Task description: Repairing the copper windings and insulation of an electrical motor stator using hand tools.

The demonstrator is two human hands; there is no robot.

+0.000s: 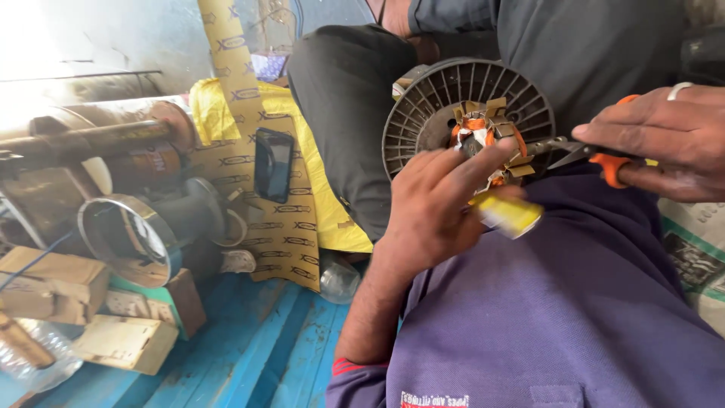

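Round metal motor core (468,121) with many thin slots sits just past the fingertips. Orange tape and brown paper already wrap its middle; loose ends still stick out. Left hand (442,204) pinches them, maybe also a yellow roll (510,214). Right hand (664,143) grips orange scissors (596,155), blades touching the core.

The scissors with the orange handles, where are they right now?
The scissors are at the right of the head view, held in the right hand, blades pointing left at the round slotted metal core, just above the left hand.
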